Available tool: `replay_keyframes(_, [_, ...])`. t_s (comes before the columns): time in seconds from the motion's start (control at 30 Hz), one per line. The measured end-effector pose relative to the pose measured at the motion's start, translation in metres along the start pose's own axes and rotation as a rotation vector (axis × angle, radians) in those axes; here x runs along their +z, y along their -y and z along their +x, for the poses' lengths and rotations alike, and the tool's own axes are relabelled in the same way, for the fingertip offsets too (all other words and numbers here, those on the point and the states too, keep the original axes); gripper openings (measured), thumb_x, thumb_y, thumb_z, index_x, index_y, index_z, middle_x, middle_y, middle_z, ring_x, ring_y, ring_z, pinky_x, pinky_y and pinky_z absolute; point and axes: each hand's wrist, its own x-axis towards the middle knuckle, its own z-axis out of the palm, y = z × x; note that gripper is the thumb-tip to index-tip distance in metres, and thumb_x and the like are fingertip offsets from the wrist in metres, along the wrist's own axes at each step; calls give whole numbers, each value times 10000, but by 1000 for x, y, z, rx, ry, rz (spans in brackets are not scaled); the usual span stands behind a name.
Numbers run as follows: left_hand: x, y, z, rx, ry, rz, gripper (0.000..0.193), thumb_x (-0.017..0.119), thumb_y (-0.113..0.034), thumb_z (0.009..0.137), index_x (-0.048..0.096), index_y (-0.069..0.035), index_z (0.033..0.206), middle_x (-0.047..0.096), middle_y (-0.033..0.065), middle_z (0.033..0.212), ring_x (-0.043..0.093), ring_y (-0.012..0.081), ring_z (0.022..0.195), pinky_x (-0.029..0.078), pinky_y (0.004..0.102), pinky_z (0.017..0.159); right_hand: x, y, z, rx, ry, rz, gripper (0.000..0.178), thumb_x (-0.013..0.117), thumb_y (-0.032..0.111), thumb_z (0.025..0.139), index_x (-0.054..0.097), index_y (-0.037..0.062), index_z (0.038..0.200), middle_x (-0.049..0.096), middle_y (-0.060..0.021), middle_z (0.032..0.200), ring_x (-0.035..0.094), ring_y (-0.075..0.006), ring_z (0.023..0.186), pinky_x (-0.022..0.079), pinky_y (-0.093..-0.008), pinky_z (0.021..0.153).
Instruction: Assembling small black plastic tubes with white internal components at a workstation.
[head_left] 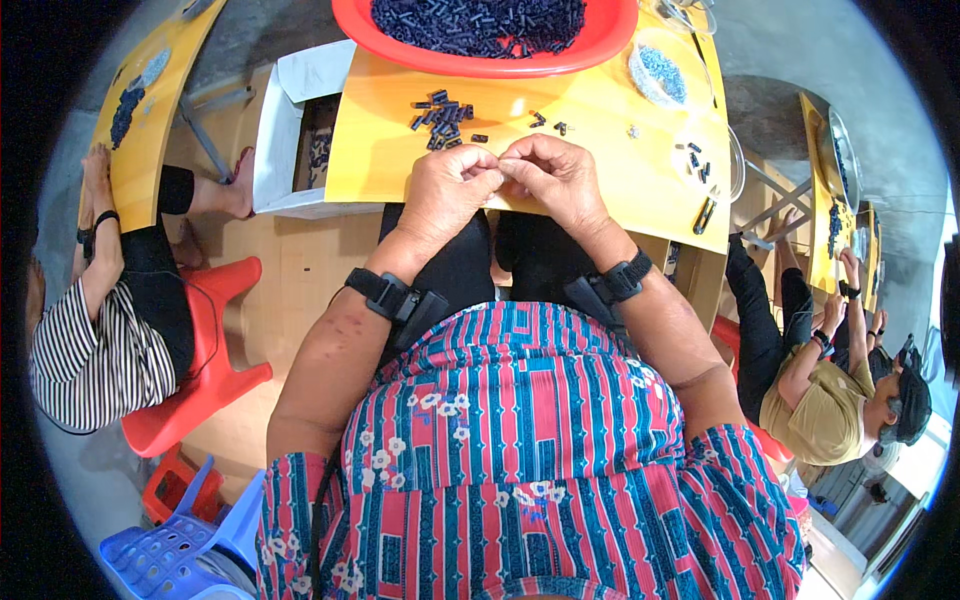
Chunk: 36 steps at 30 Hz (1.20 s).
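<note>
Close together over the near edge of the yellow table (380, 170), my left hand (450, 195) and my right hand (560, 185) meet fingertip to fingertip. Both are closed in a pinch; whatever lies between the fingers is hidden or too small to make out. Just beyond my left hand is a loose pile of small black cylindrical parts (443, 118). A few smaller dark pieces (549, 123) lie beyond my right hand. Further right, several black parts (697, 160) are scattered near a slim dark tool (706, 212) at the table's edge.
A red basin (490, 66) heaped with black parts stands at the far side. Right of it sits a clear tub (640, 85) of tiny blue and white pieces. A white carton (290, 100) adjoins the table's left. People work at yellow tables on both sides.
</note>
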Motion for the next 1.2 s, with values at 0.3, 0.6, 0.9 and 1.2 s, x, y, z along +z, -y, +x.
replay_keyframes(0.3, [3,1,-3,93,-58,51,70,685,-57,846,672,3,879,645,9,716,570,46,630,480,203,573,-4,-3,5,93,4,72,44,670,63,870,670,19,867,664,-15,755,620,-73,648,526,-213,615])
replay_keyframes(0.6, [3,-5,-7,106,-46,114,59,682,-44,821,671,14,827,599,-12,674,539,41,616,453,206,558,-3,-8,1,90,-16,58,70,733,48,777,670,23,796,647,-15,710,598,-82,623,503,-242,581])
replay_keyframes(0.9, [2,4,-5,121,-13,125,40,664,-8,834,668,12,868,606,-19,705,553,42,638,465,201,574,-3,-3,-19,-517,-27,-526,130,670,73,800,695,48,926,624,-126,754,632,-294,724,524,-362,673])
replay_keyframes(1.2, [4,-3,-10,117,-8,103,68,701,-34,820,666,4,865,632,-15,736,555,38,662,477,205,615,-16,-22,-29,-234,-321,-305,97,706,73,783,695,18,861,651,-104,759,625,-195,692,509,-298,656])
